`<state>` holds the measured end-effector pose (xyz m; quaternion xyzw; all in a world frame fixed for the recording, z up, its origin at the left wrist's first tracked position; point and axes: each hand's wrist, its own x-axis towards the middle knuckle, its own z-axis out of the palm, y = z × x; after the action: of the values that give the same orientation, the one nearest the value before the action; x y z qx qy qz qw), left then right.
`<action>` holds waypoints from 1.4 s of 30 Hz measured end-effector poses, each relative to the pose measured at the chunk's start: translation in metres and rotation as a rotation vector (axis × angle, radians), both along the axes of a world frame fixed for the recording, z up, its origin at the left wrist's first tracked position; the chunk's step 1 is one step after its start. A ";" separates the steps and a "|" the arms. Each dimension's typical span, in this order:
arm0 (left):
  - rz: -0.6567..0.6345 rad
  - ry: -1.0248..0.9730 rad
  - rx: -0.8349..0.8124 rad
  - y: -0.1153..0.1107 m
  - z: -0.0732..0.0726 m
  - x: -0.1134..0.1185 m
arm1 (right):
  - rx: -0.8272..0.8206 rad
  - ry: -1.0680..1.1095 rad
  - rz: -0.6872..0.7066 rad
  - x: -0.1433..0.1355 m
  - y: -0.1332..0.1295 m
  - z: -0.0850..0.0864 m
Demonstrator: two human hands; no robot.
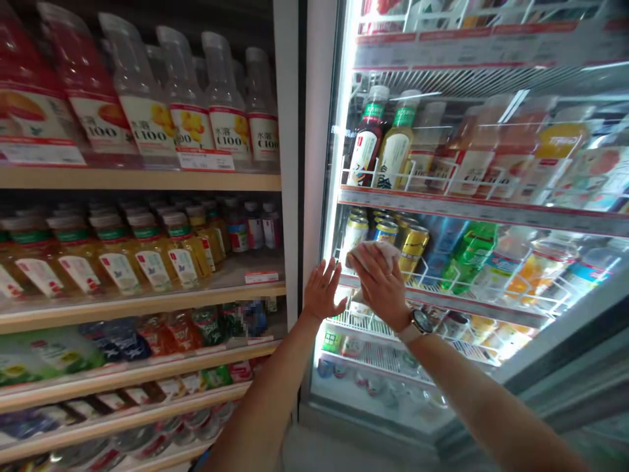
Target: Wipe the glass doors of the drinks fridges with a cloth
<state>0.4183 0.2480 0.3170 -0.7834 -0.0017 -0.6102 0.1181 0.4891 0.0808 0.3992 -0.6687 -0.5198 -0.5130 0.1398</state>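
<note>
Cloth (369,253) pressed to the glass (515,105)!
Our right hand (383,288)'s grip spreads it flat, likely for coverage; at its eight o'clock, our left hand (319,295), released, probably steadies us.

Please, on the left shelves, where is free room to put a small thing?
The second visible shelf has a bare patch between the amber bottles and the price tag, in front of the small bottles. The top shelf is crowded with C100 bottles; a hand would probably not pass easily.
</note>
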 end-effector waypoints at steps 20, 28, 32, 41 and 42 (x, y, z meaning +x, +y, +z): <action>0.063 -0.031 -0.066 -0.007 -0.003 0.005 | -0.040 0.005 0.009 0.027 -0.045 -0.020; 0.028 0.020 -0.243 -0.063 -0.016 0.016 | -0.287 -0.068 0.037 0.028 -0.078 -0.129; -0.116 0.056 -0.068 -0.097 -0.025 0.030 | -0.143 -0.030 -0.078 0.045 -0.103 -0.097; -0.125 -0.060 -0.115 -0.111 -0.031 0.064 | -0.123 0.069 -0.210 0.055 -0.123 -0.109; -0.136 -0.064 -0.114 -0.110 -0.031 0.064 | -0.156 0.065 -0.202 0.053 -0.125 -0.124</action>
<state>0.4825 0.1378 0.2856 -0.7671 0.0130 -0.6406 0.0315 0.5422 -0.0443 0.2751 -0.7427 -0.4833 -0.4606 0.0516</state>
